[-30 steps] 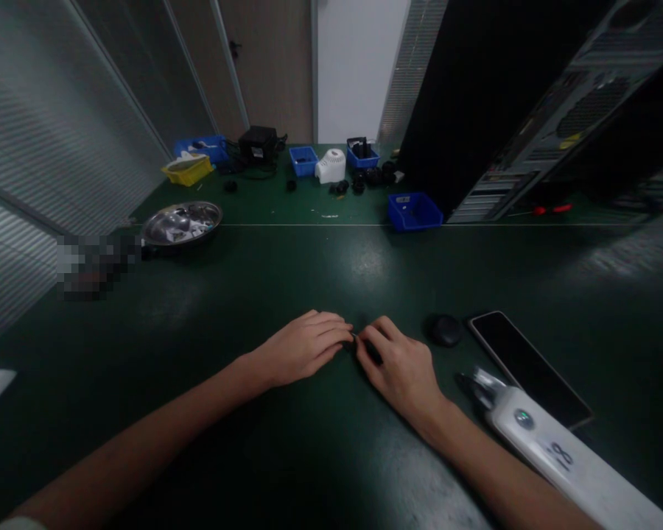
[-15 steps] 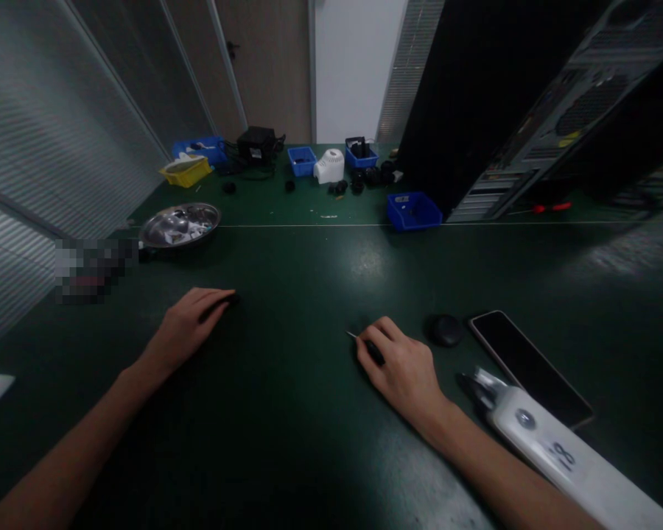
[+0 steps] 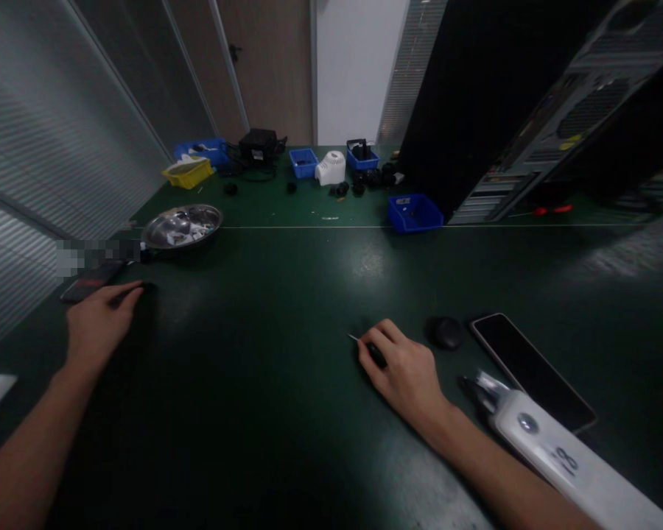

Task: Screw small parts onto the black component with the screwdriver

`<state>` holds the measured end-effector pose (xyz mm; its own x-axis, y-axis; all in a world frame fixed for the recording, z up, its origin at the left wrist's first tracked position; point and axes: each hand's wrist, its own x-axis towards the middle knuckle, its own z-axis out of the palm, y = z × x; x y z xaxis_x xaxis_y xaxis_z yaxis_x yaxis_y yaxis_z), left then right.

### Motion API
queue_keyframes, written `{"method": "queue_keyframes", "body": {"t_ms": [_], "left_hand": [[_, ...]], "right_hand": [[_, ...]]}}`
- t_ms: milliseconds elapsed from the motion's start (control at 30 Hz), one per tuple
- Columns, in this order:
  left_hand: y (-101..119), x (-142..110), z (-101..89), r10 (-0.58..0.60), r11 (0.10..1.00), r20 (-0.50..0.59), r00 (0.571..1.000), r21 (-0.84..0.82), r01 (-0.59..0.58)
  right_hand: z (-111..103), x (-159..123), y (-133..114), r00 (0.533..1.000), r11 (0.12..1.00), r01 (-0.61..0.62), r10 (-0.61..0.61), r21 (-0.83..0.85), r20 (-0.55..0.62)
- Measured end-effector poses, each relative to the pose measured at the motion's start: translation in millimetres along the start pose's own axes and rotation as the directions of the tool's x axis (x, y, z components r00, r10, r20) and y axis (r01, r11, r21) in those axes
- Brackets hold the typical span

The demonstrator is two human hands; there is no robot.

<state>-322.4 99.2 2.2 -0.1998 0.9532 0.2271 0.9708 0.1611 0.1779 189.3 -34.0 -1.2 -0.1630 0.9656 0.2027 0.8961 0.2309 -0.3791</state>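
Left hand (image 3: pixel 96 322) pinching, right hand (image 3: pixel 406 366) curled

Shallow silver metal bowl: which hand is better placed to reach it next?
Left, I'd judge. The left hand, pinching a small dark object, is near the silver metal bowl. The right hand is much farther off, gripping a thin-tipped black-handled tool.

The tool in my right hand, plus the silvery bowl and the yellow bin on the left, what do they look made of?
Tool: dark handle perhaps plastic or rubber, mostly hidden by your right hand; thin shaft probably metal, from its pale look.
Silvery bowl: likely polished metal, judging by shiny reflections.
Yellow bin: probably molded plastic, given its even colour; finish unclear.
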Motion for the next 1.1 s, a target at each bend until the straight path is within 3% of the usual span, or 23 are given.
{"method": "queue_keyframes", "body": {"t_ms": [133,367,867,1100], "left_hand": [[-19.4,10.5,5.6,-0.026,1.000,-0.089,0.996,-0.001,0.026],[-48.8,26.1,11.8,0.105,0.992,-0.183,0.977,0.087,-0.090],[-45.5,24.5,9.2,0.112,0.978,-0.119,0.987,0.189,-0.088],[-26.6,18.8,1.9,0.107,0.953,-0.114,0.988,0.293,-0.069]], "right_hand": [[-0.3,-0.8,-0.5,1.000,1.000,-0.005,0.005,0.003,0.002],[0.1,0.0,0.3,1.000,1.000,-0.002,0.002,0.011,0.009],[0.3,-0.6,0.4,1.000,1.000,0.007,-0.007,-0.014,-0.002],[1.6,0.0,1.0,1.000,1.000,0.005,-0.005,0.001,0.002]]}}
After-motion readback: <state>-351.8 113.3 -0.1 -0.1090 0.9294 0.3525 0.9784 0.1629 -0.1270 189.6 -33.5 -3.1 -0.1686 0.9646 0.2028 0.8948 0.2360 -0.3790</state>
